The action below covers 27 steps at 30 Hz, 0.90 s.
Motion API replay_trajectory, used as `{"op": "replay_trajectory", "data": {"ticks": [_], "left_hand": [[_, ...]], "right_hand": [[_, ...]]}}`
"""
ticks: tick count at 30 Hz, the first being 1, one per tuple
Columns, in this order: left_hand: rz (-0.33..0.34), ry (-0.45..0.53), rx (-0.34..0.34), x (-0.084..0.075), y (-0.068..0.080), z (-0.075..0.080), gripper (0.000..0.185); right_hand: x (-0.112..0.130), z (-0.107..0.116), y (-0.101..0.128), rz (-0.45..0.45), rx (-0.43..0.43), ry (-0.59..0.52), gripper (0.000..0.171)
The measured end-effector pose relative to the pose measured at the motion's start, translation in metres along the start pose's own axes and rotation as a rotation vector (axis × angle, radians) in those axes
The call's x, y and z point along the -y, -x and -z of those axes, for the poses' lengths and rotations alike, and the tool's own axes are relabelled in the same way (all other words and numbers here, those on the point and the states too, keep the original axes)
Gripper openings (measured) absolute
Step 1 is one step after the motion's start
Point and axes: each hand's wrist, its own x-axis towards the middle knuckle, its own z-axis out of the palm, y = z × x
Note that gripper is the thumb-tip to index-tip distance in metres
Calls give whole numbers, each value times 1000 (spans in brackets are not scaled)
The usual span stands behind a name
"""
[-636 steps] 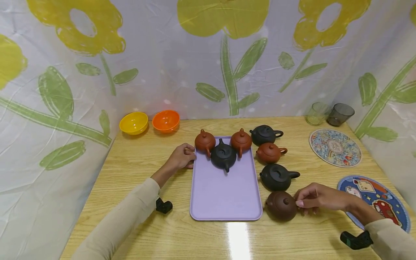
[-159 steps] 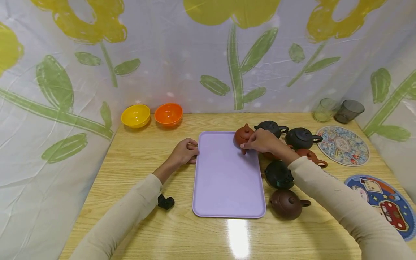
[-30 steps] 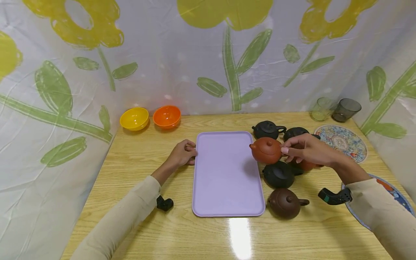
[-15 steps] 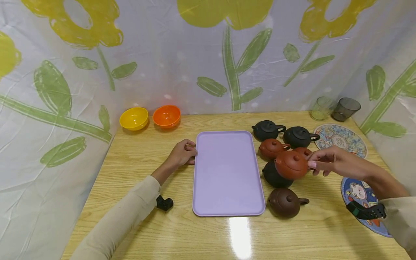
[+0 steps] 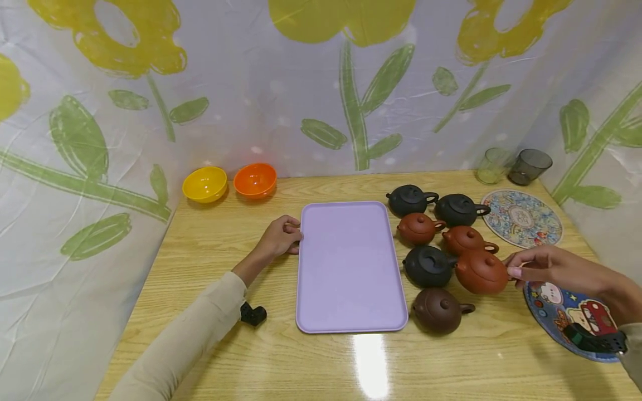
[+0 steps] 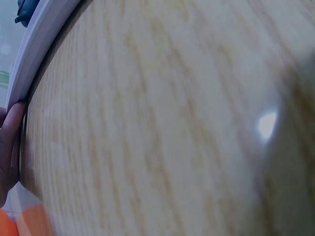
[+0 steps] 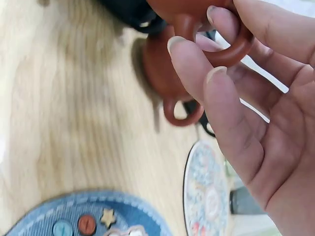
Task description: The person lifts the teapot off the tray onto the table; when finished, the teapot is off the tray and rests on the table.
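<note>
My right hand grips a reddish-brown teapot by its loop handle, its spout pointing left. In the head view this teapot overlaps another reddish-brown teapot behind it and sits just right of a black teapot. At the left edge of a lilac tray, my left hand holds the rim with bent fingers. The left wrist view has those fingers right against the tray's rim. Nothing lies on the tray.
Right of the tray stand a dark brown teapot, a smaller reddish teapot and two black teapots at the back. Two round mats lie farther right, with two glasses behind. Yellow and orange bowls stand back left.
Earlier, three teapots stood on the tray; now they are off it. In the last second my right hand carried the reddish teapot rightward and toward me. My left hand stayed at the tray.
</note>
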Motion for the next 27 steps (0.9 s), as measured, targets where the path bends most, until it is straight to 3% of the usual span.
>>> {"op": "replay_trajectory", "data": {"ticks": [6,12,21,27], "left_hand": [[0,13,3,1,-1,1,35],[-1,21,1,1,-1,1,35],[-2,5,4,-1,1,0,35],[-1,17,0,-1,1,0,34]], "right_hand": [[-14,2,5,-30,67,-86,28],[-26,-4,0,24,140,-162,31],[-37,-13,-8,54,125,-167,26],[-36,-13,-8,-25,111,-171,23]]}}
